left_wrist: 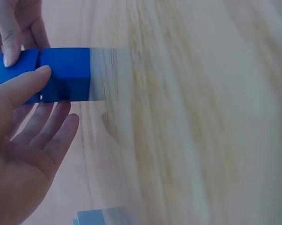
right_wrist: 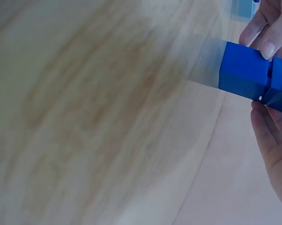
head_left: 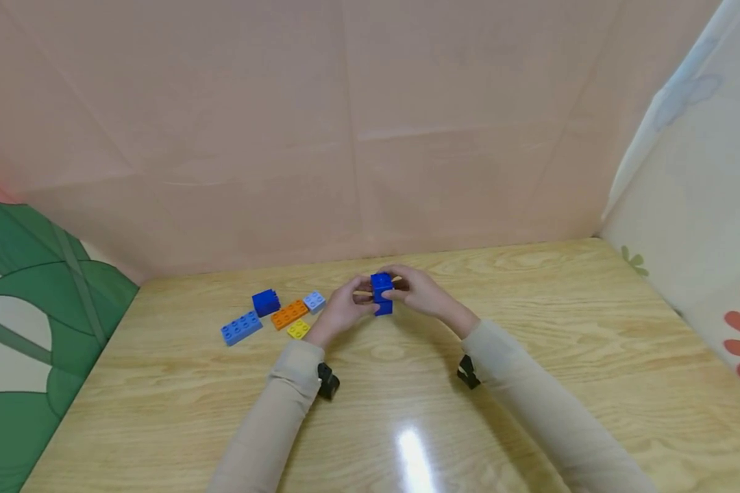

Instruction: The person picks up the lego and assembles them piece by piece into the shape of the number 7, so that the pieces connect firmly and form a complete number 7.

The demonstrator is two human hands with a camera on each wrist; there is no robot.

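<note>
A stack of two dark blue bricks (head_left: 381, 293) is held just above the wooden table (head_left: 530, 356), between both hands. My left hand (head_left: 359, 302) pinches it from the left and my right hand (head_left: 402, 292) pinches it from the right. In the left wrist view the blue bricks (left_wrist: 61, 75) lie under my thumb (left_wrist: 24, 86), with the other hand's fingers (left_wrist: 10, 33) on their far end. In the right wrist view the same bricks (right_wrist: 246, 70) sit between my fingers (right_wrist: 272, 136) and the other hand's fingertips (right_wrist: 267, 33). A seam shows between the two bricks.
Loose bricks lie left of the hands: a dark blue one (head_left: 266, 302), an orange one (head_left: 289, 313), a small pale blue one (head_left: 314, 301), a yellow one (head_left: 299, 329) and a long light blue one (head_left: 241, 327). Pink and patterned cloth walls close in the table.
</note>
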